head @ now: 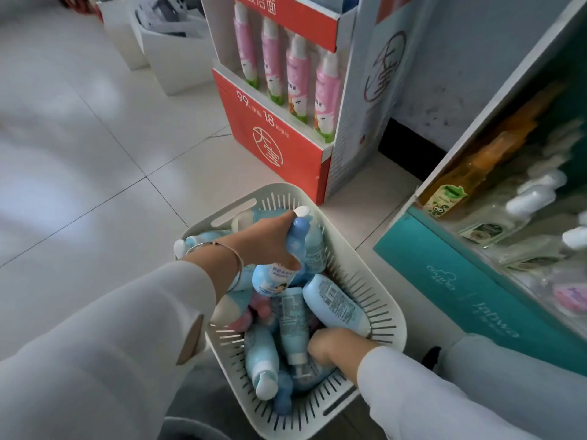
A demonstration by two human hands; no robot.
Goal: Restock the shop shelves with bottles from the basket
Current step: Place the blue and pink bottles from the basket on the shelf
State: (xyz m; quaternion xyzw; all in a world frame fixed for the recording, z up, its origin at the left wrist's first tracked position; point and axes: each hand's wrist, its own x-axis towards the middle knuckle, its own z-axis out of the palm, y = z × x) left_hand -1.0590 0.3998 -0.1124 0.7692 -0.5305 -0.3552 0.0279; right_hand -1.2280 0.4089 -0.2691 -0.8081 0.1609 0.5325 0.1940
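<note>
Gripping the blue bottle [301, 237] in your left hand [270, 241], lift it clear of the basket [386, 289]. Your right hand [338, 347] is buried among bottles [292, 322]; its grip is unclear.

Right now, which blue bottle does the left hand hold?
The blue bottle at the basket's far end, white cap up; the left hand grips its middle, the rest lie heaped.

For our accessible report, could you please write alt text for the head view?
The left hand grips a blue bottle in a white slotted basket full of bottles, while the right hand reaches in among them. A teal shelf stands at right.
</note>
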